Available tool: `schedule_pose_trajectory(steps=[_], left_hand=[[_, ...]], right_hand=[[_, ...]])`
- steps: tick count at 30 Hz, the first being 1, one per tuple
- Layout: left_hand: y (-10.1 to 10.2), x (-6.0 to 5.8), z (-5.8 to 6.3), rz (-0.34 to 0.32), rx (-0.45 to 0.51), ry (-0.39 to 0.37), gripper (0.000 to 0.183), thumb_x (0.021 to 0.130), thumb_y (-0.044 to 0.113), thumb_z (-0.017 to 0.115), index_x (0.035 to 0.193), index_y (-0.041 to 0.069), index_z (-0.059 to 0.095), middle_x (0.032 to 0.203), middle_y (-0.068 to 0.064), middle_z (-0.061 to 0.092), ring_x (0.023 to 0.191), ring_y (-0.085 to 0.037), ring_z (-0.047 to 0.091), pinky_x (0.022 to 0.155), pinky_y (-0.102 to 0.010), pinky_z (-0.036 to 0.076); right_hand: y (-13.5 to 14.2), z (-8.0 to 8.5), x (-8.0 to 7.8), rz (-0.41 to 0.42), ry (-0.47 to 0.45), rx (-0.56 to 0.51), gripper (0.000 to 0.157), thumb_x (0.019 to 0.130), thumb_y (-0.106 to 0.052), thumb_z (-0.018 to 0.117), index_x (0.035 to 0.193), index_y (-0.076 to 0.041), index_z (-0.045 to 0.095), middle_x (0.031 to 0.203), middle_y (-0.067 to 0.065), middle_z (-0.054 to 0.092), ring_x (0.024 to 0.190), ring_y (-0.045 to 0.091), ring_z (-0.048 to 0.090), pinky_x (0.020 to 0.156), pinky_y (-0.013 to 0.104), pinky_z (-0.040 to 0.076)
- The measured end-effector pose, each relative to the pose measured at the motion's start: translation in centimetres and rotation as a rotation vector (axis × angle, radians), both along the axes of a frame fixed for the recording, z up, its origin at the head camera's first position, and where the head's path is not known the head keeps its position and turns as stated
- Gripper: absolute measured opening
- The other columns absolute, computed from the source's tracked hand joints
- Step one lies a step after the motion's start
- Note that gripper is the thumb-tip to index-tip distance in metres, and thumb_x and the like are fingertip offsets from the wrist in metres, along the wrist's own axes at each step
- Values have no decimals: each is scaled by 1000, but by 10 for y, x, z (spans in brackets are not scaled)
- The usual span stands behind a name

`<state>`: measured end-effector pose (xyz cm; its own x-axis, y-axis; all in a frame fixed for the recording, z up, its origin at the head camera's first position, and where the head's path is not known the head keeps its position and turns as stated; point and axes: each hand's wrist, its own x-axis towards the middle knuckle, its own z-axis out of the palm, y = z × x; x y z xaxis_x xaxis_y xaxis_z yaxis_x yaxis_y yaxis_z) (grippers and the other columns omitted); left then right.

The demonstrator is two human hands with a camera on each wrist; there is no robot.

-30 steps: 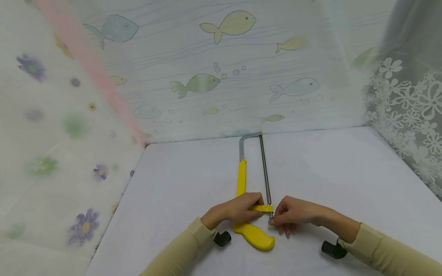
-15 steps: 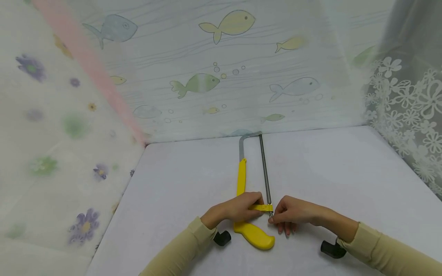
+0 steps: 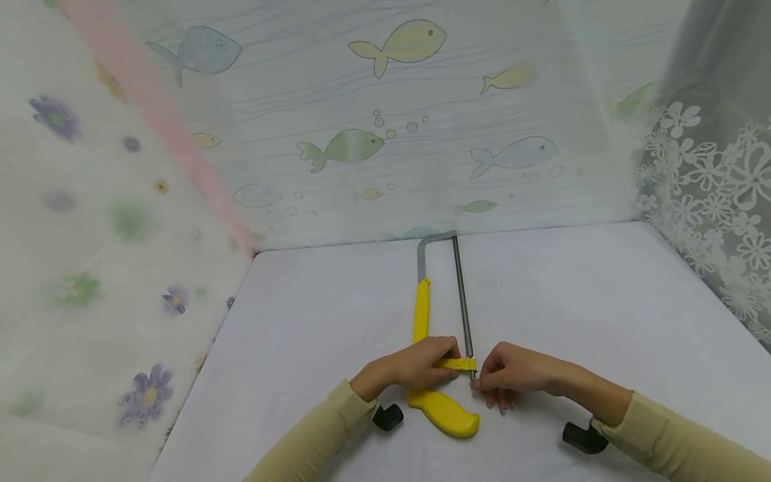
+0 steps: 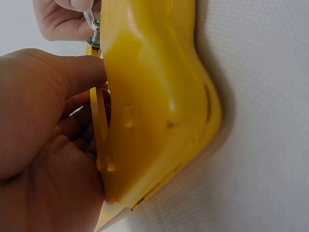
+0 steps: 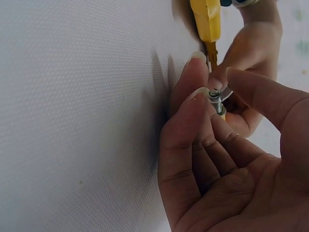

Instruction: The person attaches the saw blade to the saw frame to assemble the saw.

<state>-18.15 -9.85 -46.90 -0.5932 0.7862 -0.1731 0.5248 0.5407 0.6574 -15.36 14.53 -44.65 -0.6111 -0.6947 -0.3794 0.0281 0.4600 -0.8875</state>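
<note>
A hacksaw [image 3: 421, 311] lies on the white-covered table, its yellow handle [image 3: 446, 413] toward me and its metal blade side [image 3: 462, 294] to the right. My left hand [image 3: 424, 361] grips the yellow frame above the handle, with the thumb against the yellow body in the left wrist view. Beside the blade's near end, my right hand [image 3: 518, 370] pinches a small metal wing nut [image 5: 226, 93] between thumb and fingertips. The nut sits on a threaded screw [image 4: 96, 36], which sticks out of the yellow crosspiece [image 3: 460, 363]. The fingers partly cover the nut in the head view.
Black wrist-camera mounts [image 3: 388, 418] hang under both sleeves. A fish-patterned curtain [image 3: 361, 100] stands along the table's back edge, close to the saw's far end. A flowered cloth is at the left and a lace curtain [image 3: 711, 174] at the right.
My right thumb and fingertips have shifted slightly at the wing nut. The left hand and the hacksaw stay in place.
</note>
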Motion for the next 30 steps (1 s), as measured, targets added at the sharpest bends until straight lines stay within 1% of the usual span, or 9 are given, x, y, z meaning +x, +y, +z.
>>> schedule_pose_trajectory(steps=[9,15,21,26,30], left_hand=[[0,0,-1,6,-9,10,13,102,18,65,111,13,57,101,8,60,86,-4,51,80,-16,46],[1,1,0,9,-11,9,12,102,17,65,110,12,58,100,8,59,85,-5,50,78,-16,45],[0,0,0,2,-9,18,12,102,17,65,110,12,57,100,8,59,85,-4,50,78,-16,45],[0,-1,0,-8,-3,25,12,102,16,65,110,12,57,100,8,59,85,-4,50,79,-15,45],[-1,-1,1,-7,0,19,11,102,16,65,110,12,57,101,8,60,86,-4,51,80,-16,45]], right_hand=[[5,0,0,-12,13,10,20,97,-17,68,85,-1,74,71,10,69,55,14,57,50,23,43],[7,-5,0,-2,46,-12,22,97,-14,69,82,2,70,64,6,62,53,14,53,49,23,42],[6,-6,-1,9,39,-29,22,96,-13,69,82,4,69,62,3,58,52,13,51,49,23,41],[4,-6,-1,17,36,-31,21,96,-14,70,82,2,70,63,4,59,52,13,52,49,22,40],[1,-5,-1,19,38,-29,25,96,-18,71,81,2,72,64,6,62,52,13,54,48,23,41]])
